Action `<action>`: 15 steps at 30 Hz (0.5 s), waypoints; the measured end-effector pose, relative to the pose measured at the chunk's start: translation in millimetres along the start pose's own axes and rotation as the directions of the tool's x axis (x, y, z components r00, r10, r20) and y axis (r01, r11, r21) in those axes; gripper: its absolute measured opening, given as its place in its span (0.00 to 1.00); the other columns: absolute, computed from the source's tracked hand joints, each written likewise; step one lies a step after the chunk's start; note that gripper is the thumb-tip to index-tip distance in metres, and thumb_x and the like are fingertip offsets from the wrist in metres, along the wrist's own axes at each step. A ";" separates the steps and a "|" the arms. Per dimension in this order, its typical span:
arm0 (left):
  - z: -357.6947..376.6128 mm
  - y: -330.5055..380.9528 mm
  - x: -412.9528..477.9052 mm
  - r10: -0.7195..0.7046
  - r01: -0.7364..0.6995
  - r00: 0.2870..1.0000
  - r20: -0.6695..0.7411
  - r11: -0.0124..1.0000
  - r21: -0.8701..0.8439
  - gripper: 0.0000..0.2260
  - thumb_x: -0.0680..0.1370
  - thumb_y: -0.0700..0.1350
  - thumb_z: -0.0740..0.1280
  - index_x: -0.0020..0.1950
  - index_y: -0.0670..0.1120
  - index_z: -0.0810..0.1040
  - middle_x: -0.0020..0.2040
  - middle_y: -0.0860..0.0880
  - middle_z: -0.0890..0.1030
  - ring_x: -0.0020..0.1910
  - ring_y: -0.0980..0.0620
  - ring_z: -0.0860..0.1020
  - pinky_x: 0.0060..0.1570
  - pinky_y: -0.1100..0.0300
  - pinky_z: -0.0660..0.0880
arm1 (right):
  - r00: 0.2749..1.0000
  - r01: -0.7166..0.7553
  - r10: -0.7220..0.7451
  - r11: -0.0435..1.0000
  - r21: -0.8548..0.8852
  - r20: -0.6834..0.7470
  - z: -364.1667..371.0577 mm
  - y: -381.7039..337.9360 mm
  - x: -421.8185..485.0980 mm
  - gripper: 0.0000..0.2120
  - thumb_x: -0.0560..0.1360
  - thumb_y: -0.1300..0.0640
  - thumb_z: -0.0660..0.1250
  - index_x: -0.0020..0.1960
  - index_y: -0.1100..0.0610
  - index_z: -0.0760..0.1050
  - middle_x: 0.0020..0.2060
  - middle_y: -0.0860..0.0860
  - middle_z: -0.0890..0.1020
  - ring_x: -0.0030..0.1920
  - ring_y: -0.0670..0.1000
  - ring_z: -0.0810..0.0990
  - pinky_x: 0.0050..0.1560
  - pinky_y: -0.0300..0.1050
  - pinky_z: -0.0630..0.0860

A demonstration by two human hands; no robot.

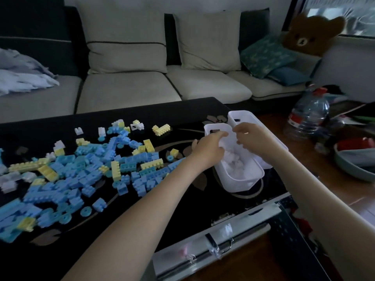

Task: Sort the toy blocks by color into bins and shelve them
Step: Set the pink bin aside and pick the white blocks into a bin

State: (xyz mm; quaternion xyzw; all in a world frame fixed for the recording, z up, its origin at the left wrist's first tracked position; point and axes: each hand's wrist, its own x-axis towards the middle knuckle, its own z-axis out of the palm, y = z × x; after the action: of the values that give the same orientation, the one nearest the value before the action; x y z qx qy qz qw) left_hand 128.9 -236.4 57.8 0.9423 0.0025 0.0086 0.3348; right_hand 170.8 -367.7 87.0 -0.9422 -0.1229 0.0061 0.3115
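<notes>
Just under curled fingers (222, 135), white bin (239, 180).

Both arms are bare and reach forward, drawing together toward the hands. The left forearm (152, 199) runs up from the lower left, the right forearm (316, 189) from the lower right. The left hand (209, 149) lies knuckles up, its thumb out to the side and its fingers curled downward. The right hand (253, 138) hangs just beside it with its fingers curled toward the left hand. Whether either hand grips anything is unclear.
</notes>
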 end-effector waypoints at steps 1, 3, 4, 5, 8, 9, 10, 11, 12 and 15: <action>-3.5 -4.6 -3.9 0.001 -0.003 0.999 -0.045 0.999 -0.032 0.22 0.79 0.40 0.57 0.72 0.54 0.66 0.68 0.49 0.73 0.63 0.46 0.73 0.65 0.45 0.67 | 1.000 0.011 -0.011 1.000 0.004 0.005 2.8 -1.7 0.2 0.17 0.79 0.61 0.56 0.65 0.54 0.73 0.57 0.55 0.78 0.50 0.53 0.78 0.47 0.44 0.74; -12.3 -16.6 -13.2 -0.026 0.016 0.992 -0.126 0.997 -0.080 0.19 0.80 0.41 0.58 0.70 0.52 0.69 0.67 0.50 0.74 0.63 0.48 0.73 0.62 0.47 0.70 | 0.999 0.048 -0.048 0.999 -0.004 0.010 10.7 -8.9 -0.4 0.17 0.79 0.60 0.56 0.65 0.54 0.73 0.54 0.56 0.79 0.44 0.52 0.77 0.39 0.41 0.72; -18.4 -24.6 -19.9 -0.054 0.042 0.989 -0.140 0.995 -0.090 0.17 0.80 0.41 0.58 0.69 0.51 0.70 0.67 0.50 0.73 0.63 0.49 0.73 0.62 0.47 0.71 | 0.996 0.083 -0.083 0.996 -0.009 0.008 16.3 -16.0 -1.7 0.16 0.79 0.60 0.56 0.65 0.54 0.72 0.54 0.56 0.79 0.44 0.52 0.77 0.39 0.40 0.72; -25.2 -32.9 -27.3 -0.086 0.073 0.986 -0.143 0.993 -0.094 0.16 0.80 0.42 0.59 0.68 0.51 0.70 0.66 0.50 0.73 0.63 0.49 0.73 0.61 0.47 0.71 | 0.992 0.126 -0.126 0.992 -0.020 0.001 22.3 -24.6 -3.1 0.17 0.78 0.59 0.57 0.65 0.54 0.72 0.56 0.55 0.78 0.48 0.52 0.78 0.43 0.41 0.72; -48.1 -61.9 -53.0 -0.175 0.156 0.972 -0.157 0.980 -0.124 0.14 0.81 0.41 0.58 0.66 0.50 0.70 0.61 0.51 0.74 0.55 0.52 0.75 0.54 0.51 0.75 | 0.960 0.281 -0.281 0.959 -0.042 0.008 46.7 -55.1 -6.7 0.17 0.77 0.58 0.60 0.66 0.55 0.72 0.60 0.53 0.77 0.59 0.51 0.75 0.52 0.37 0.66; -54.1 -70.3 -61.1 -0.192 0.172 0.966 -0.170 0.977 -0.124 0.13 0.81 0.40 0.57 0.65 0.49 0.70 0.59 0.51 0.74 0.48 0.53 0.76 0.47 0.53 0.75 | 0.947 0.321 -0.320 0.946 -0.042 0.030 53.5 -64.6 -8.2 0.17 0.77 0.58 0.61 0.66 0.56 0.72 0.60 0.53 0.76 0.59 0.51 0.75 0.52 0.36 0.65; -63.0 -83.4 -73.1 -0.212 0.193 0.958 -0.194 0.975 -0.113 0.13 0.81 0.39 0.57 0.64 0.49 0.70 0.56 0.51 0.74 0.43 0.53 0.75 0.42 0.56 0.73 | 0.928 0.369 -0.367 0.929 -0.029 0.065 64.5 -79.3 -10.9 0.17 0.77 0.58 0.62 0.66 0.56 0.71 0.60 0.53 0.76 0.59 0.51 0.75 0.51 0.35 0.65; -72.9 -98.1 -87.3 -0.224 0.207 0.948 -0.225 0.973 -0.099 0.13 0.81 0.38 0.56 0.63 0.48 0.70 0.55 0.51 0.74 0.40 0.54 0.73 0.38 0.58 0.71 | 0.906 0.412 -0.409 0.911 -0.011 0.104 77.7 -94.8 -13.4 0.18 0.77 0.59 0.62 0.66 0.56 0.71 0.60 0.53 0.75 0.59 0.51 0.75 0.51 0.36 0.65; -81.6 -111.1 -99.7 -0.233 0.215 0.939 -0.254 0.972 -0.095 0.13 0.81 0.38 0.56 0.63 0.48 0.70 0.55 0.50 0.74 0.41 0.54 0.73 0.36 0.61 0.70 | 0.884 0.450 -0.446 0.893 0.004 0.142 88.9 -108.0 -15.9 0.18 0.77 0.59 0.62 0.66 0.55 0.71 0.60 0.53 0.75 0.59 0.52 0.75 0.51 0.36 0.66; -111.2 -150.4 -139.2 -0.307 0.298 0.894 -0.325 0.951 -0.079 0.14 0.81 0.38 0.56 0.64 0.47 0.71 0.58 0.50 0.73 0.50 0.53 0.73 0.41 0.61 0.70 | 0.797 0.531 -0.524 0.845 0.062 0.300 120.3 -146.3 -25.1 0.17 0.79 0.59 0.59 0.67 0.54 0.69 0.59 0.51 0.73 0.56 0.51 0.75 0.48 0.40 0.70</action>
State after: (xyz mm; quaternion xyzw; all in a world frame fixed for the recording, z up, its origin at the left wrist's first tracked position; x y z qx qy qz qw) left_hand -12.1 -51.0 47.2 0.9105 0.2054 0.1159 0.3397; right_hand 102.6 -189.6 74.5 -0.8619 -0.4269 0.0634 0.2660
